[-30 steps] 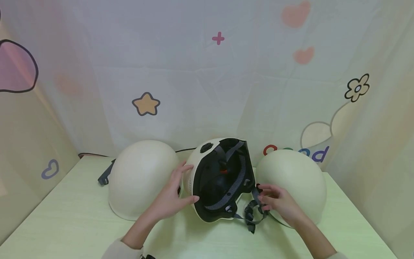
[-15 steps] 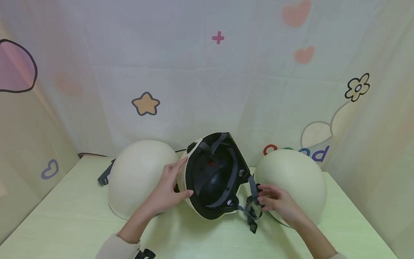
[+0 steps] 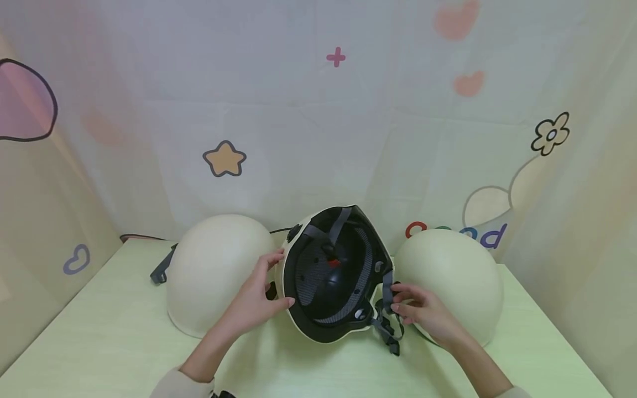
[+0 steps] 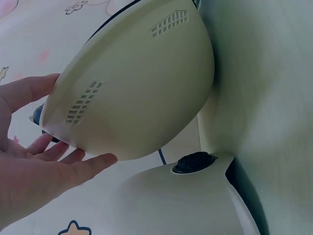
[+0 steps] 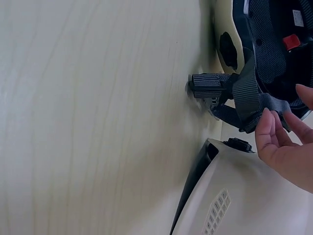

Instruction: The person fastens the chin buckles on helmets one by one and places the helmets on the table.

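Pastel-printed cloth (image 3: 308, 110) backs a pale table (image 3: 308, 376). Between a left helmet (image 3: 216, 271) and right helmet (image 3: 453, 276), the middle helmet (image 3: 323, 331) tilts, black lining (image 3: 313, 271) showing; the left hand (image 3: 251, 304) grips its left side, the right hand (image 3: 425, 314) pinches its strap (image 3: 387, 293).

Head view forward and down, wrist views closer, middle helmet (image 3: 330, 282) common to all.

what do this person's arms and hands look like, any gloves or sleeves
The left hand and right hand are bare, with no gloves. The left sleeve and right sleeve are plain pale beige, ending above the wrists. A black item beside the left cuff is too cut off to identify.
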The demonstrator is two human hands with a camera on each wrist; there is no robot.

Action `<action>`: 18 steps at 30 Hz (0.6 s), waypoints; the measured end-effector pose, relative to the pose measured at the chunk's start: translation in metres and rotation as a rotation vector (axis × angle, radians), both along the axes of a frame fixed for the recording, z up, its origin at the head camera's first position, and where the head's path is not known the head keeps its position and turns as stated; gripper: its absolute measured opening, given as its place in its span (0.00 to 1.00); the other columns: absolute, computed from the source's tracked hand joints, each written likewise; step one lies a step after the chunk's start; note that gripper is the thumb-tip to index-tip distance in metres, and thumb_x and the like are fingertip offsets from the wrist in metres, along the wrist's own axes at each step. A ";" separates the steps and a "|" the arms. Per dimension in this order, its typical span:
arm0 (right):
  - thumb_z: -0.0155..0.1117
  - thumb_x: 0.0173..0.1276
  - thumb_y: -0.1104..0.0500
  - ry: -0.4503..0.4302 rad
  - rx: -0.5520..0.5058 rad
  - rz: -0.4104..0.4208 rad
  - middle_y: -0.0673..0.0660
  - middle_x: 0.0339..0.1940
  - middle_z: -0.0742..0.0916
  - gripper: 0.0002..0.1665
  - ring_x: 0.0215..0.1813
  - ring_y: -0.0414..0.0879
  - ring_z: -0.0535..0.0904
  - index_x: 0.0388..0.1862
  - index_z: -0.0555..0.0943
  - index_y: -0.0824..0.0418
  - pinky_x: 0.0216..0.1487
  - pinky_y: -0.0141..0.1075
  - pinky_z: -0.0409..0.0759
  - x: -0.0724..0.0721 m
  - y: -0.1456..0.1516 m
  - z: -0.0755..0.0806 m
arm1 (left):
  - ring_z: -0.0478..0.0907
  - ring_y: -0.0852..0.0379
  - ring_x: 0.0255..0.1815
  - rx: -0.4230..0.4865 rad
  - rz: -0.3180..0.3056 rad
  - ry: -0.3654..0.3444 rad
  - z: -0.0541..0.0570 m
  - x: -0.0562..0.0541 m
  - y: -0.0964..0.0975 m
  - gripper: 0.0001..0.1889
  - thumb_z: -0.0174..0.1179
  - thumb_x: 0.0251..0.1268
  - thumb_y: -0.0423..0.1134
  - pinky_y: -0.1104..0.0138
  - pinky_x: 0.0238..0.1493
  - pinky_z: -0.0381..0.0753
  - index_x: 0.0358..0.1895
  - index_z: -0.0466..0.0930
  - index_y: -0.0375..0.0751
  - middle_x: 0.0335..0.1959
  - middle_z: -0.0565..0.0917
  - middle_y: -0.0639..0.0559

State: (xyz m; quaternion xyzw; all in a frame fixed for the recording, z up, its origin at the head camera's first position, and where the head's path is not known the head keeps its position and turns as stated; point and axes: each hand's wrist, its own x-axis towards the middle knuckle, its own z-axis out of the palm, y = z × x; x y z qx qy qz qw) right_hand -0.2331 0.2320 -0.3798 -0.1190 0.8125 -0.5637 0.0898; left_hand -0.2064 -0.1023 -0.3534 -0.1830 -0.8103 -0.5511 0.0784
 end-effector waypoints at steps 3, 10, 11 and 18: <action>0.58 0.64 0.66 0.004 -0.010 0.008 0.66 0.46 0.74 0.29 0.41 0.51 0.74 0.61 0.63 0.75 0.38 0.39 0.78 0.000 0.001 0.000 | 0.55 0.48 0.67 -0.018 0.012 0.007 0.001 0.000 0.000 0.45 0.66 0.46 0.25 0.44 0.57 0.63 0.69 0.50 0.44 0.68 0.58 0.45; 0.58 0.64 0.66 0.019 -0.036 -0.005 0.67 0.48 0.74 0.28 0.40 0.47 0.74 0.61 0.64 0.75 0.37 0.36 0.77 0.000 0.000 0.001 | 0.61 0.44 0.63 -0.087 0.043 -0.011 0.004 0.001 -0.006 0.53 0.68 0.45 0.27 0.45 0.53 0.68 0.72 0.43 0.52 0.64 0.60 0.40; 0.59 0.63 0.66 0.026 -0.033 -0.004 0.67 0.48 0.74 0.28 0.39 0.47 0.74 0.60 0.65 0.75 0.36 0.36 0.77 0.000 0.000 0.000 | 0.62 0.44 0.62 -0.096 0.047 -0.018 0.004 0.001 -0.007 0.53 0.68 0.45 0.28 0.46 0.52 0.69 0.72 0.43 0.52 0.63 0.60 0.40; 0.59 0.63 0.66 0.037 -0.058 0.040 0.68 0.46 0.74 0.29 0.41 0.51 0.75 0.60 0.64 0.75 0.40 0.42 0.79 -0.001 -0.004 -0.001 | 0.69 0.44 0.54 -0.122 0.052 -0.031 0.000 -0.002 -0.009 0.55 0.72 0.41 0.30 0.50 0.50 0.70 0.72 0.43 0.45 0.52 0.66 0.39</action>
